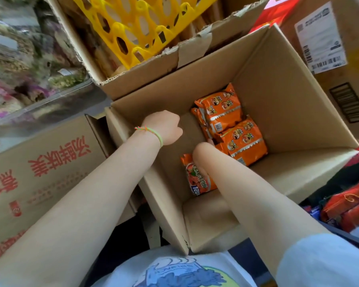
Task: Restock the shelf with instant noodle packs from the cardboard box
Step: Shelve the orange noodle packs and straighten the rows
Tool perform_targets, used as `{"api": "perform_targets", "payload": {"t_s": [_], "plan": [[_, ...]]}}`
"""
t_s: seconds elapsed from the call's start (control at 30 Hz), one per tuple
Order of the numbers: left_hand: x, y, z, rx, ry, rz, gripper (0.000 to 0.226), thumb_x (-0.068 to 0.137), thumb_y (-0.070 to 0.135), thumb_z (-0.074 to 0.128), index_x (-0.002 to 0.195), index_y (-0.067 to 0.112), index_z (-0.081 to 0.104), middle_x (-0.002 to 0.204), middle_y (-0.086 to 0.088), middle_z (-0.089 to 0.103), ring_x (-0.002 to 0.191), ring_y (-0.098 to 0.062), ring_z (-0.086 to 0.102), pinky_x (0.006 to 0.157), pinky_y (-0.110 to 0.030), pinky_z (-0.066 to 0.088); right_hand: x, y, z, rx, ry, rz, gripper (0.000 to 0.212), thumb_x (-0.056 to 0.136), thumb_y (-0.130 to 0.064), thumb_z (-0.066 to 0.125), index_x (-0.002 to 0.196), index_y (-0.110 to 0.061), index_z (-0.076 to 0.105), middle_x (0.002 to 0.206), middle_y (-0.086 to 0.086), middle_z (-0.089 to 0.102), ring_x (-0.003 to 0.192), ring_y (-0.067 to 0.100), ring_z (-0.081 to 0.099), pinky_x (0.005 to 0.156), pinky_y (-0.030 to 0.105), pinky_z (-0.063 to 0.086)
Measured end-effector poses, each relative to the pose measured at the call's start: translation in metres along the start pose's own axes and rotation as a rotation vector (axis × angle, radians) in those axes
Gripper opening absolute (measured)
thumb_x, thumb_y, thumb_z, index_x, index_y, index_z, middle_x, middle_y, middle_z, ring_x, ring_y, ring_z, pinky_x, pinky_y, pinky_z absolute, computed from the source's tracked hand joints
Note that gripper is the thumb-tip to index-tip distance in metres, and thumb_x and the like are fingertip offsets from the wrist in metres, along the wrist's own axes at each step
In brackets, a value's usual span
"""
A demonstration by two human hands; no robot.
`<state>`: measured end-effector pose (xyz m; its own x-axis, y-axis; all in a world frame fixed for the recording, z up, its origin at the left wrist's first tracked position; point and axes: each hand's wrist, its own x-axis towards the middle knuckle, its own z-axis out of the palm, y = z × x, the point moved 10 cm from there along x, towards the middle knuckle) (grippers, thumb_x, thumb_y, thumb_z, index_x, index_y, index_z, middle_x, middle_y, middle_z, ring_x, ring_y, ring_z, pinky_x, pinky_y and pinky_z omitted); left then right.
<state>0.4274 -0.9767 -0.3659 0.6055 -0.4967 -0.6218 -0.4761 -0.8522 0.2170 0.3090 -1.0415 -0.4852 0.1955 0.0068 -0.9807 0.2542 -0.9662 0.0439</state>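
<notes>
An open cardboard box [288,100] stands in front of me, and both my arms reach down into it. On its floor lie orange instant noodle packs: a small stack [222,112] at the far side, another pack [245,141] nearer, and one pack [197,179] lying partly under my right wrist. My left hand [164,129], a green string band on its wrist, hangs inside the box's left wall with its fingers turned down out of sight. My right hand [203,150] points at the nearer pack; its fingers are hidden behind the wrist.
Behind the box, another carton holds a yellow plastic crate [133,27]. A red-printed carton [39,172] stands at the left, and a carton with a shipping label [319,38] at the back right. Red and orange packages [350,208] lie at the right. Bagged goods [19,59] fill the upper left.
</notes>
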Motion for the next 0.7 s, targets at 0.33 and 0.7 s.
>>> {"api": "perform_targets", "payload": {"t_s": [0.33,0.7], "plan": [[-0.052,0.03,-0.031,-0.455,0.114,0.201,0.066,0.087,0.054,0.064,0.142,0.023,0.044,0.136,0.0,0.051,0.123,-0.019,0.052,0.099,-0.037,0.047,-0.148,0.049,-0.04,0.755,0.443,0.126,0.106,0.065,-0.037,0.09,0.149,-0.02,0.029,0.143,0.006,0.051,0.126,0.03,0.053,0.099,0.044,0.051],[-0.255,0.114,-0.074,-0.77,-0.281,0.902,0.073,0.058,0.034,0.094,0.119,0.039,0.055,0.107,0.013,0.072,0.099,-0.008,0.07,0.084,-0.033,0.058,-0.431,-0.044,0.054,1.348,1.111,0.28,0.074,0.062,-0.041,0.089,0.124,-0.034,0.048,0.109,-0.017,0.065,0.097,0.004,0.066,0.082,0.025,0.056]]}}
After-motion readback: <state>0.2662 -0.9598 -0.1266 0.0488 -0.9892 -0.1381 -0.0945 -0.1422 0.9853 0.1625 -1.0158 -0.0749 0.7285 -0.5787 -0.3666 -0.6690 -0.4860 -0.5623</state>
